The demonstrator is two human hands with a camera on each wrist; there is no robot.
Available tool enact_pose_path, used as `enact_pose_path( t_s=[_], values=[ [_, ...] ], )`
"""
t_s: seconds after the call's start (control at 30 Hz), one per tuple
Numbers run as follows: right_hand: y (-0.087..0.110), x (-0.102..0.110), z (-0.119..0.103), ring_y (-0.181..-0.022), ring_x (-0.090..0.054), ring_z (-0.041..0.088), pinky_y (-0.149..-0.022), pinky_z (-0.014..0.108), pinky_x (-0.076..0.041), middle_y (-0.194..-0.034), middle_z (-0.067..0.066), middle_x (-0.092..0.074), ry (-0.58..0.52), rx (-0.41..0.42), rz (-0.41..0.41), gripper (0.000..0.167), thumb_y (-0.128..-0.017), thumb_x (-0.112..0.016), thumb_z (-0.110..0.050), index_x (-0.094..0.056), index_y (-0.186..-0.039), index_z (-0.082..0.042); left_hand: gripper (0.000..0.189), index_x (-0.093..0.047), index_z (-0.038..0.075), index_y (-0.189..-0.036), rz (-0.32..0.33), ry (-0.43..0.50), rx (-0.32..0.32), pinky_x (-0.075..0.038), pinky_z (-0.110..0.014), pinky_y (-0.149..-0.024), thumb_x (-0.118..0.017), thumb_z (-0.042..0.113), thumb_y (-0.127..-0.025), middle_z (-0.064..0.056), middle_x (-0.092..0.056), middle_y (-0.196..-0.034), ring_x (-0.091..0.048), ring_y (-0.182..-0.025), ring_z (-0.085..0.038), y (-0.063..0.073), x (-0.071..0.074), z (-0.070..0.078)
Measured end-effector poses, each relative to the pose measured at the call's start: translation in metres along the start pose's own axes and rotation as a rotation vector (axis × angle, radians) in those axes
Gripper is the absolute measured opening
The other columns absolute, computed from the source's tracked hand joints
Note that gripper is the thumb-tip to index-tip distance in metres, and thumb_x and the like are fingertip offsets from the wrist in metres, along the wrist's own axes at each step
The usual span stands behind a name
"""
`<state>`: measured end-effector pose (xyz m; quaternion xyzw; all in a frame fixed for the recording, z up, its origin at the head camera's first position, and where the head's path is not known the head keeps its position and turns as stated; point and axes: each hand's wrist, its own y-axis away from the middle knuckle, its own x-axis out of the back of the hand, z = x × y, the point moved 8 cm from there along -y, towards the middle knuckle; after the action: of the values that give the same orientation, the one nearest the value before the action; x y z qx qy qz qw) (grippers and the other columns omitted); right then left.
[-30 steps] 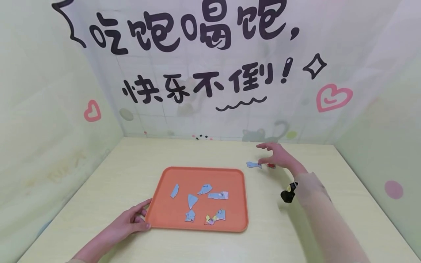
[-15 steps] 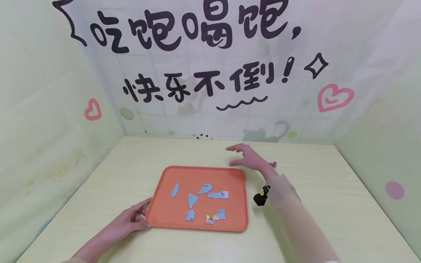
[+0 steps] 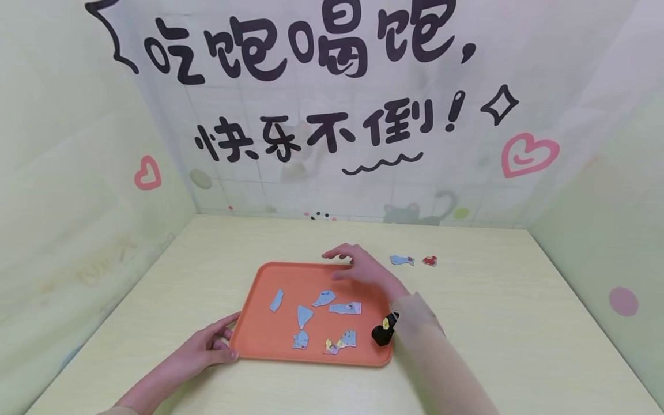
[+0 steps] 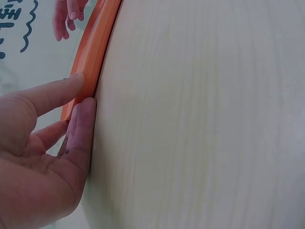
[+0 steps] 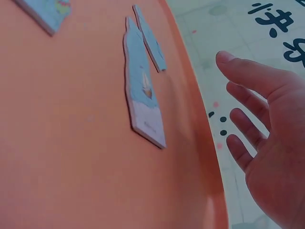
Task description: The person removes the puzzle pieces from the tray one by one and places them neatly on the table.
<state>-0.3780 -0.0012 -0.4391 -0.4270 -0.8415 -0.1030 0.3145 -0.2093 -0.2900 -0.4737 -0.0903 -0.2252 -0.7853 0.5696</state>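
My left hand (image 3: 210, 344) grips the left front corner of an orange tray (image 3: 311, 362), thumb on the rim and fingers low against its outer side in the left wrist view. My right hand (image 3: 360, 266) hovers over the tray's back right part, fingers spread and slightly bent, nothing in them. Several flat, jagged puzzle pieces lie apart on the tray. Among them are a blue piece with a pale end (image 3: 344, 308), a blue triangular piece (image 3: 304, 317) and a blue-and-yellow piece (image 3: 346, 339). The right wrist view shows a small boat printed on one long piece (image 5: 140, 81).
On the table (image 3: 493, 323) behind the tray's right corner lie a narrow blue piece (image 3: 402, 260) and a small red piece (image 3: 430, 261). A printed cloth wall (image 3: 285, 190) closes off the back, with pale walls at both sides. A black device (image 3: 384, 332) hangs at my right wrist.
My right hand has moved left and nearer, from the two loose pieces at the back right to above the tray. Both pieces now show fully. My left hand stays on the tray.
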Motion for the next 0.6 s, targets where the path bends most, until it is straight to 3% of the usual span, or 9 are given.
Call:
enact_pose_path(
  t_s=[0.3,0.6],
  values=[
    [0.006,-0.023,-0.003,-0.129,-0.047,0.021,-0.109,0.042,-0.042,-0.136,-0.002,-0.058,-0.035,-0.036,-0.106,0.042,-0.091,-0.071,-0.015,-0.063,-0.132,-0.021,0.089,-0.022,-0.002,-0.155,-0.002,0.007,-0.009,-0.046,-0.019,-0.074,-0.075,0.017,-0.086,-0.017,-0.046,-0.119,-0.048,-0.083,-0.005,0.0,0.0,0.001],
    [0.013,-0.034,0.002,-0.125,-0.048,0.017,-0.102,0.035,-0.047,-0.132,-0.005,-0.06,-0.026,-0.065,-0.208,0.036,-0.092,-0.07,-0.019,-0.067,-0.127,-0.023,0.089,-0.021,-0.003,-0.155,-0.01,0.021,-0.006,-0.046,-0.019,-0.074,-0.074,0.015,-0.087,-0.014,-0.046,-0.117,-0.048,-0.082,-0.005,0.0,-0.001,0.001]
  ],
)
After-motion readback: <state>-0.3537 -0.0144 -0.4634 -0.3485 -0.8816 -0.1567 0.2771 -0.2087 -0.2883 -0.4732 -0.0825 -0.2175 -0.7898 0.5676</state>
